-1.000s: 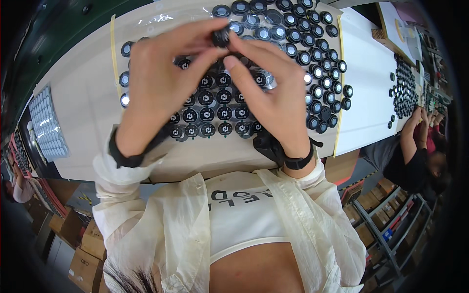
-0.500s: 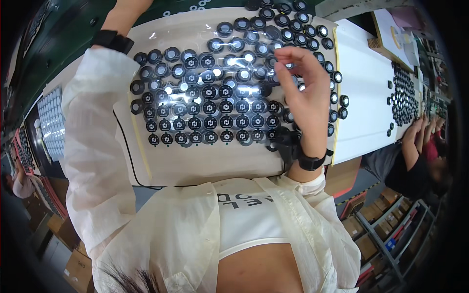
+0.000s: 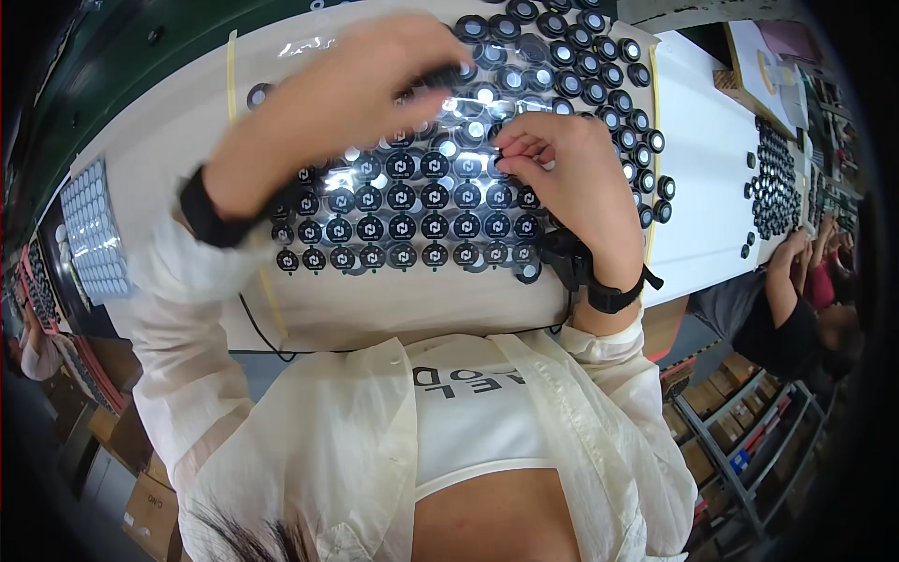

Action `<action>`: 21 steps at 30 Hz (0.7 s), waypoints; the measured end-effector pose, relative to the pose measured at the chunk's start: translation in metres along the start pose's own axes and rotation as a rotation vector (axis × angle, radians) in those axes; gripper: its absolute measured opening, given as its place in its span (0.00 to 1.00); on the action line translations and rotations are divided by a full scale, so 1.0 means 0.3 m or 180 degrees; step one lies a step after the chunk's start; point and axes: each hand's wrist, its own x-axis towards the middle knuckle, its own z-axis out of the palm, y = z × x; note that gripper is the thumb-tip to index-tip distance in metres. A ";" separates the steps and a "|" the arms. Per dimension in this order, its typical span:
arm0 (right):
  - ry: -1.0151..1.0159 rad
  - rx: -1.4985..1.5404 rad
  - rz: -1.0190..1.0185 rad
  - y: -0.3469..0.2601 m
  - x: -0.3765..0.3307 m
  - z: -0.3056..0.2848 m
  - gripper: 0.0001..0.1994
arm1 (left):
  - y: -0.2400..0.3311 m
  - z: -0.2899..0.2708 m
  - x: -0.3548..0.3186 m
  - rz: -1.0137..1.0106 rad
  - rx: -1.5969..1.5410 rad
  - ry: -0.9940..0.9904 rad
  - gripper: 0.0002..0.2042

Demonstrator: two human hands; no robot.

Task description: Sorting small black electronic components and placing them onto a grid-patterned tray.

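Lying nearest on the bench (image 3: 403,314) are neat rows of black round stickers (image 3: 434,228) with white marks, with a shiny clear plastic sheet (image 3: 345,176) about them. Light touches should help keep these rows straight. Farther in, the right hand (image 3: 576,178) has its thumb and fingertips close together near the sheet; I cannot tell if they pinch anything. A soft pinch is likely best there. Past it, the left hand (image 3: 370,80) is blurry and half curled, something dark by its fingertips; I cannot tell if it's held. Farther right sit black round discs (image 3: 619,101) with silver middles.
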 end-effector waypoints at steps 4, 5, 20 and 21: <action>-0.0036 -0.0493 -0.0141 -0.015 0.008 0.000 0.08 | 0.094 0.135 -0.070 0.0047 -0.0104 -0.0208 0.16; -0.0051 -0.0497 -0.0140 -0.015 0.010 -0.001 0.08 | 0.094 0.137 -0.074 0.0036 -0.0114 -0.0202 0.16; -0.0160 0.0113 -0.0380 -0.128 -0.080 -0.050 0.04 | 0.076 0.148 -0.078 -0.0098 -0.0095 0.0066 0.15; 0.0050 0.0264 -0.0477 -0.137 -0.089 -0.071 0.05 | 0.078 0.146 -0.082 -0.0134 -0.0035 0.0079 0.16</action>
